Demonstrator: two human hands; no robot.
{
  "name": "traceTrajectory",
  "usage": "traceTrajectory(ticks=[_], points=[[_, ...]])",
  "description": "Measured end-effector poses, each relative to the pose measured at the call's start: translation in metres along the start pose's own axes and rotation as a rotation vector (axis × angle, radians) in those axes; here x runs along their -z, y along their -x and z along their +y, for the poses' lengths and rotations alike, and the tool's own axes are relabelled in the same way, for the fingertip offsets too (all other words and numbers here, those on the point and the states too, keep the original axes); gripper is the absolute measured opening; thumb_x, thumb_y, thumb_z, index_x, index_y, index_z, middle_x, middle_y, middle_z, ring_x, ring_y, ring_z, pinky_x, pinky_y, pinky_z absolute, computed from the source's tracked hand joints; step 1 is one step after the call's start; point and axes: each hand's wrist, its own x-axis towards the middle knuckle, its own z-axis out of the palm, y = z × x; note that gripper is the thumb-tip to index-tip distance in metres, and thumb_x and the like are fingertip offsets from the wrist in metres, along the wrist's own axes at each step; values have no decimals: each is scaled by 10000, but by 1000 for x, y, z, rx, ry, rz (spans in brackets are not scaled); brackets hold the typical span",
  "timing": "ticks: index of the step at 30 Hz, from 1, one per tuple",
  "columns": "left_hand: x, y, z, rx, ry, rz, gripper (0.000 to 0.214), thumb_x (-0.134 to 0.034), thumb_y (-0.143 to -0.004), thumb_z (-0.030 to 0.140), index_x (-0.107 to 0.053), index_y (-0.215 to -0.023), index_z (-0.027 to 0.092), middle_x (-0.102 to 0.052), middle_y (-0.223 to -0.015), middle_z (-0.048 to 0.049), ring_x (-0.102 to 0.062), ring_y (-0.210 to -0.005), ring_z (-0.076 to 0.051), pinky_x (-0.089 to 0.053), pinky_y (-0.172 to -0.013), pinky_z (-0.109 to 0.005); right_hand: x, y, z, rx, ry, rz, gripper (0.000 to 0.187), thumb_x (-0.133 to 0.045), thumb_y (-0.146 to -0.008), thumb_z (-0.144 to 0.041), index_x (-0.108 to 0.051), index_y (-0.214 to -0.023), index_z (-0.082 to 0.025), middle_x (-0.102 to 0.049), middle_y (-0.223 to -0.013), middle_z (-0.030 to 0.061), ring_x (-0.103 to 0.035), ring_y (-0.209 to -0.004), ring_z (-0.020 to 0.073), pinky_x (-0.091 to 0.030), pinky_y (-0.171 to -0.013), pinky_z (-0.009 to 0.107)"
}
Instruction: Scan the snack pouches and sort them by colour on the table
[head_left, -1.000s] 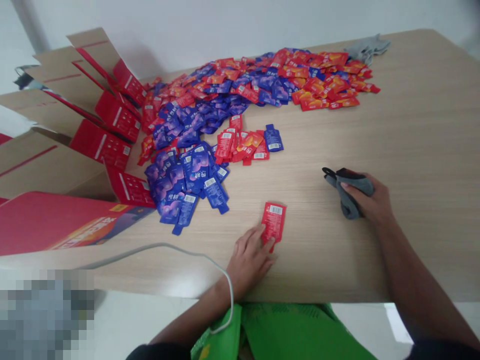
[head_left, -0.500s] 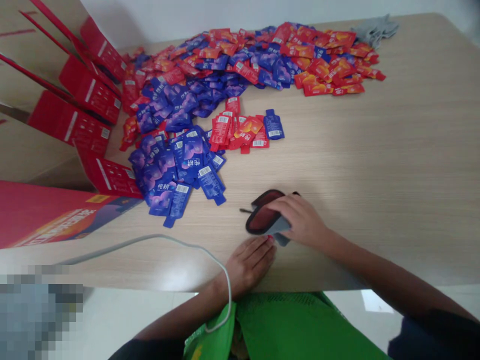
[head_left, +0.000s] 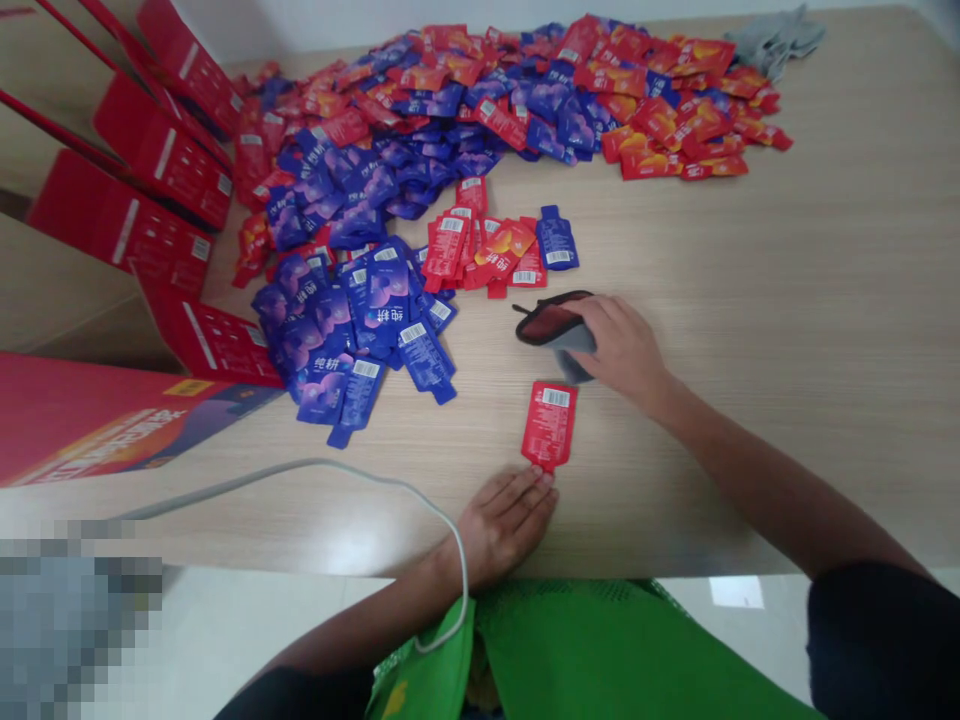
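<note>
A red sachet lies flat with its barcode up and its narrow neck toward me. My left hand rests flat on the table near the front edge, its fingertips on the sachet's neck. Beyond the sachet, my right hand is closed around a grey fabric pad with black edging, a reddish-brown inner face and a small loop. The pad is bent in the grip and stands apart from the sachet. Part of it is hidden behind my fingers.
Blue sachets lie at the left, beside a small red stack and one blue sachet. A long mixed heap lines the back. Red cartons stand left, grey cloth far right. A cable crosses my left forearm.
My right hand has moved away from me with the fabric pad, uncovering the red sachet. My left hand stays in nearly the same place. The view has shifted slightly.
</note>
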Motion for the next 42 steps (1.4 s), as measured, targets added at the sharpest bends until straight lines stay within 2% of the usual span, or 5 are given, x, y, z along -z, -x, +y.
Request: traceTrajectory(ticks=[8,17,22,27,42], points=[[5,1,2,32,8,-16,350,-562,-1044,144,-630,-1388,146,-742,-1315,-87,-730,-1179,-204,-573,-1085,-369,-14,68,-76,407,-158,-266,363,-609,-963,-308,-630,-1317,-230,-735,-1200,66,-630,-1027,268,-488,-966,426],[2,1,1,2,-39,-2,368,-580,-1052,159,-615,-1415,113,-629,-1487,-85,-561,-1427,-236,-464,-1205,-409,-12,-8,0,147,55,-85,450,-698,-885,-210,-624,-1326,-165,-707,-1237,139,-622,-1116,331,-491,-977,465],[3,-2,1,20,-21,40,342,-595,-1042,163,-644,-1379,134,-679,-1423,-80,-627,-1351,-227,-519,-1148,-387,15,16,-30,128,-123,144,455,-660,-923,-332,-586,-1349,-192,-701,-1237,131,-629,-1098,312,-506,-952,446],[3,-1,2,51,8,56,287,-610,-1014,121,-688,-1286,163,-804,-1143,-49,-773,-991,-178,-616,-966,-330,-8,68,-77,441,-179,-186,317,-649,-937,-308,-656,-1239,-211,-751,-1115,64,-634,-956,251,-502,-889,399],[4,-3,2,50,36,54,349,-605,-1033,152,-636,-1380,142,-685,-1417,-65,-622,-1362,-216,-529,-1148,-378,8,10,-21,115,-123,158,473,-658,-930,-353,-586,-1366,-186,-699,-1242,135,-626,-1115,318,-503,-960,453]])
